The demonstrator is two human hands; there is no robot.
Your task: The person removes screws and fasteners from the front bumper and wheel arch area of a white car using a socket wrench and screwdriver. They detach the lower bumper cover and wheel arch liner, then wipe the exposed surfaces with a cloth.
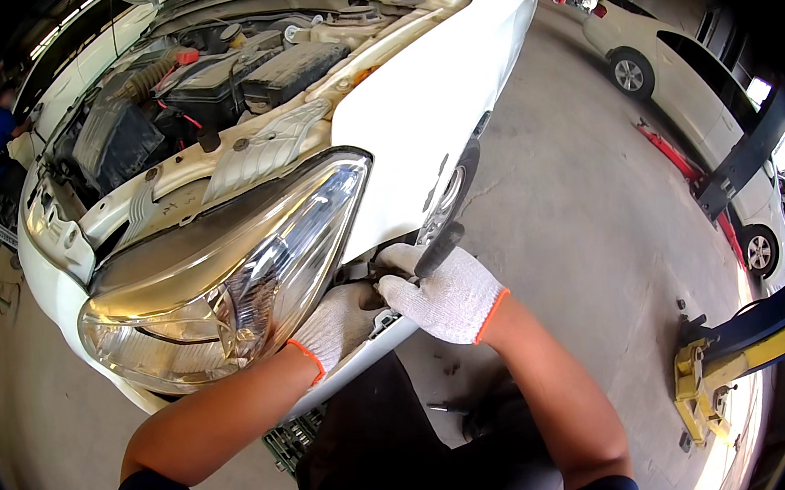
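Note:
Both my hands wear white knit gloves with orange cuffs and meet at the gap between the white car's fender and the loosened end of its bumper (366,359). My left hand (339,324) is beside the headlight (226,280), its fingers curled into the gap and partly hidden. Close against it, my right hand (450,298) is closed around a tool with a dark rounded handle (440,250), which sticks up past the fingers. The tool's working end is out of sight. A bare metal clip (384,320) shows at the bumper edge.
The engine bay (207,83) is uncovered. Below the bumper lies a green tool case (289,444). To the right are a blue and yellow lift arm (698,376), a red jack (672,152) and a parked white car (679,76). A person in blue (0,141) works far left.

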